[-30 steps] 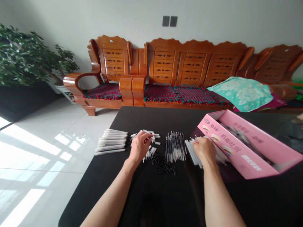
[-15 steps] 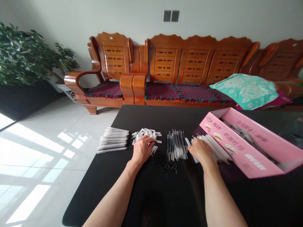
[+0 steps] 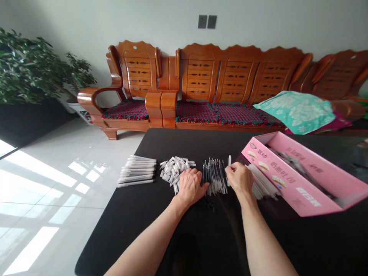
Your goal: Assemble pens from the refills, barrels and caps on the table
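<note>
My right hand [image 3: 240, 178] is closed on a slim white pen [image 3: 229, 160], whose upper end stands out beyond the fingertips. Under and beside that hand lies a stack of white pen barrels [image 3: 263, 184]. My left hand [image 3: 191, 186] rests low, palm down, with its thumb apart from the fingers and nothing visible in it. It lies between a heap of white pen caps [image 3: 174, 168] and a row of pen refills [image 3: 215, 176]. Small black plugs [image 3: 209, 204] lie partly hidden beneath its thumb side.
White pens with dark ends [image 3: 137, 170] lie in a stack at the left of the black table [image 3: 138, 226]. A pink box [image 3: 287, 178] with grey contents stands at the right. Beyond the table is a wooden sofa [image 3: 201, 80] with a teal cushion [image 3: 299, 111].
My left hand has moved right and toward me, off the cap heap to beside the black plugs. My right hand has shifted slightly left, and the white pen stands more upright.
</note>
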Tool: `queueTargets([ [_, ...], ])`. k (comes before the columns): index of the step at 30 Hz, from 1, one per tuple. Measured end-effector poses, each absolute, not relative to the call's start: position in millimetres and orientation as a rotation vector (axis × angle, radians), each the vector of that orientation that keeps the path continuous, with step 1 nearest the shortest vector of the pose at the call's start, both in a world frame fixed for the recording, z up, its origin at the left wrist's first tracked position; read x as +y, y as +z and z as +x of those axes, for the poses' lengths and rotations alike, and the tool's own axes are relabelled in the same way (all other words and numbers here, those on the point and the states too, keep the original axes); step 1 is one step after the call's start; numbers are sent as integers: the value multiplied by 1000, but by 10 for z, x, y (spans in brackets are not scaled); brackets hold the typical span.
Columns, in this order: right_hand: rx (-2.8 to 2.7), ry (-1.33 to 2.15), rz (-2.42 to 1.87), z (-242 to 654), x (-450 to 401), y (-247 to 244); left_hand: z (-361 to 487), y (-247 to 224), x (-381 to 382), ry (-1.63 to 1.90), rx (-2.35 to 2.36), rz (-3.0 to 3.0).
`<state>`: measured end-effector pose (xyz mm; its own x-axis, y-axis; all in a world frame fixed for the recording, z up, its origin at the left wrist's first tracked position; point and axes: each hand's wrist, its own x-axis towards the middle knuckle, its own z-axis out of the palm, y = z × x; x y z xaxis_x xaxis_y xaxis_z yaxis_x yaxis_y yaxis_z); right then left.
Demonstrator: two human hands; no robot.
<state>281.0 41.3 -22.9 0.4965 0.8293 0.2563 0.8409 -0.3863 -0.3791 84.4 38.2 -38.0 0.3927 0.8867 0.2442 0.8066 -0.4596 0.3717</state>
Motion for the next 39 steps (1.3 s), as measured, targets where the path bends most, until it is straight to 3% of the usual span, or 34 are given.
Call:
queueTargets([
  [6, -1275, 314, -1795, 2683, 446, -411, 918, -429, 370, 521, 1613, 2430],
  [12, -1150, 464, -1638, 2615, 442, -450, 983, -450, 400, 473, 1718, 2348],
  [21, -621, 900, -1142, 2626, 501, -438, 636, -273, 477, 940, 1332, 1959],
  [26, -546, 991, -935, 2695, 514, -424, 520, -266, 467, 902, 1128, 1960],
  [39, -526, 951, -808, 2773, 545, -449, 535, -298, 455, 783, 1109, 2105],
])
